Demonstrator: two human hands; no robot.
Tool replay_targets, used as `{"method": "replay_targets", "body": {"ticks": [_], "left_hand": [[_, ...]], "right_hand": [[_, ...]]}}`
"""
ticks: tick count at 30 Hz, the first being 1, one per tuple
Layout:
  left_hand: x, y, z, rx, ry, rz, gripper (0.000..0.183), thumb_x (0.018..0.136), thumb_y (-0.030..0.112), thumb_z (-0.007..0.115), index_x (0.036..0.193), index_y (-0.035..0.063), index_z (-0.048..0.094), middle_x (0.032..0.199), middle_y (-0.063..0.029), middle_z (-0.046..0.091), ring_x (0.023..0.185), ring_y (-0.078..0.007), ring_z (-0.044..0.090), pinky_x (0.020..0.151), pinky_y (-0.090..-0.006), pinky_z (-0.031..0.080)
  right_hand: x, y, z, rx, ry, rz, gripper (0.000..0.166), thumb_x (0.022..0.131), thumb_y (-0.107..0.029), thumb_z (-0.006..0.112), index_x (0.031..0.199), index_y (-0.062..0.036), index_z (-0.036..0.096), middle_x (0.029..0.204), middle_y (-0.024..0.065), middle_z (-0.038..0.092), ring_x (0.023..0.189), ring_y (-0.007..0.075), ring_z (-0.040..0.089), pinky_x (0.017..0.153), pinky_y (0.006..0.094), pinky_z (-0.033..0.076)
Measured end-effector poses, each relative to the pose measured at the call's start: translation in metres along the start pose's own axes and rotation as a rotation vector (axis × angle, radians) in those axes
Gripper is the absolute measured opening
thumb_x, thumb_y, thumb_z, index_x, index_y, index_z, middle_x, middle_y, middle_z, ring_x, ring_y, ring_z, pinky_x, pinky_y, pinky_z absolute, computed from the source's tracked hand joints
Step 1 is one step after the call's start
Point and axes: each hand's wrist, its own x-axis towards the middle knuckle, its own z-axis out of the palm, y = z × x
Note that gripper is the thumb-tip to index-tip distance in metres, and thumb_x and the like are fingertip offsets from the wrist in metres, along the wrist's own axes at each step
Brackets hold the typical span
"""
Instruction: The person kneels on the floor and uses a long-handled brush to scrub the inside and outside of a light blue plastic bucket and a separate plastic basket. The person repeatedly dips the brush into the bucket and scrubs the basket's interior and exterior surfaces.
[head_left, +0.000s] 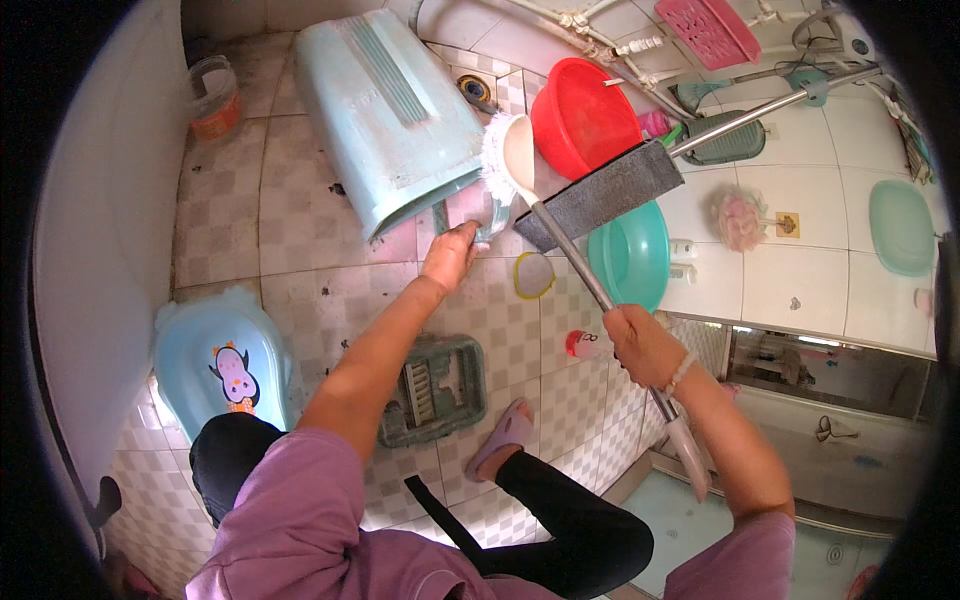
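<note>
A pale blue-green plastic bin (382, 112) lies on its side on the tiled floor, its mouth towards me. My left hand (452, 259) grips the rim at that mouth; the fingertips are partly hidden. My right hand (646, 346) is wrapped around the metal handle of a long-handled scrub brush (574, 259). The brush's cream head, with white bristles (496, 159), is up beside the bin's mouth, bristles facing the bin. Whether they touch it, I cannot tell. Below my left forearm sits a dark green slatted plastic piece (450, 390).
A red basin (585, 120) and a turquoise basin (634, 255) stand right of the bin. Between them crosses a broad-headed floor squeegee or mop (607, 195). At left are a blue penguin basin (217, 360) and a clear tub (214, 97). A bottle with red (583, 343) stands near my right hand.
</note>
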Motion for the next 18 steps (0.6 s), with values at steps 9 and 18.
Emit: {"method": "replay_targets", "body": {"ticks": [9,18], "left_hand": [[0.003,-0.001,0.001,0.013,-0.032,-0.009,0.030,0.076,0.001,0.056,0.105,0.0022,0.049,0.093,-0.0210,0.059,0.086,-0.0380,0.057,0.075,-0.0451,0.047],[0.002,-0.005,-0.003,-0.012,-0.029,-0.009,0.032,0.076,0.003,0.059,0.106,0.0028,0.049,0.095,-0.0199,0.059,0.088,-0.0373,0.057,0.076,-0.0437,0.047]], "right_hand": [[-0.002,0.025,0.017,-0.121,0.159,-0.235,0.038,0.089,-0.028,0.045,0.075,0.0071,0.048,0.071,0.0327,0.052,0.071,0.0451,0.056,0.065,0.0477,0.043],[-0.021,0.058,0.033,-0.251,0.069,-0.191,0.035,0.092,-0.025,0.039,0.077,0.0050,0.049,0.066,0.0224,0.052,0.067,0.0346,0.055,0.063,0.0428,0.043]]}}
